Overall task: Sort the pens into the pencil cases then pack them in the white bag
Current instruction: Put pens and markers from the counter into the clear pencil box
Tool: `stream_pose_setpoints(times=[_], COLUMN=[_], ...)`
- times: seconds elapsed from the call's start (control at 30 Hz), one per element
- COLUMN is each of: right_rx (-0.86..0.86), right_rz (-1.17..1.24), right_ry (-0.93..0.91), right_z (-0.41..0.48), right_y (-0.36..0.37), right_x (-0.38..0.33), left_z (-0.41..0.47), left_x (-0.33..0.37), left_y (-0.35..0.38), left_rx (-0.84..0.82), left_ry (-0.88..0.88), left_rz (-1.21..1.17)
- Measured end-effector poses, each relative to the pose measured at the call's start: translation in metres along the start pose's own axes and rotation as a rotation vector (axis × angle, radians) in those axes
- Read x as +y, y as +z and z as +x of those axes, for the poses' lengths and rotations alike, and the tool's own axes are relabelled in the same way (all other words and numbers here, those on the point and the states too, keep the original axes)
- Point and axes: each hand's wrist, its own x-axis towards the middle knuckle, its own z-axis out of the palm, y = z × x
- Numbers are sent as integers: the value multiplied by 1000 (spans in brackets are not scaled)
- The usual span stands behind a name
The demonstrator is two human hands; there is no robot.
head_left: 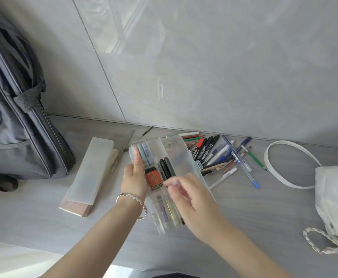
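A clear plastic pencil case (181,157) lies open in the middle of the grey counter, its lid tipped right. Inside are black pens (167,167), an orange 2B lead box (154,178) and other pens. My left hand (134,177) grips the case's left edge. My right hand (186,189) hovers blurred over the case, fingers pinched on a black pen. A pile of loose pens and pencils (222,155) lies right of the case. A second, frosted pencil case (93,170) lies shut to the left. The white bag (334,197) sits at the right edge.
A grey backpack (13,117) stands at the far left against the tiled wall. A thin metal rod (124,147) lies beside the frosted case, which rests on a pinkish block (76,208). The bag's white strap (272,169) loops over the counter.
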Motion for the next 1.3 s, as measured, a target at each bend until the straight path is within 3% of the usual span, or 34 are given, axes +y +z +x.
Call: stream_pose_setpoints(times=[0.1, 0.2, 0.3, 0.43, 0.57, 0.8, 0.93, 1.03, 1.1, 1.13, 1.2, 1.3], right_rx=[144, 205, 177, 225, 222, 160, 96, 300, 473, 477, 291, 117], right_rz=[145, 108, -60, -322, -403, -434, -248, -123, 38, 169, 520, 951], right_ry=[9, -26, 29, -45, -102, -218, -168, -76, 164, 358, 674, 737], right_z=[-1, -1, -3, -10, -14, -18, -15, -13, -11, -10, -8, -9], right_y=[-1, 15, 32, 44, 38, 22, 10, -13, -29, -36, -46, -50], right_x=[-6, 1, 9, 16, 18, 21, 16, 21, 26, 31, 47, 55], left_z=[-2, -4, -8, -14, -16, -16, -23, -22, -21, -18, -11, -8], left_x=[-1, -2, 1, 4, -1, 4, 11, 14, 15, 14, 8, 0], left_y=[3, 6, 9, 11, 12, 11, 11, 8, 6, 5, 3, 4], left_rx=[4, -13, -18, -11, -17, 6, -19, 11, 19, 30, 13, -50], left_ry=[3, 2, -20, -26, -75, -13, 20, 52, 31, 7, -56, -67], left_rz=[-24, -42, -71, -72, -135, -66, -40, -40, -138, -187, -239, -197])
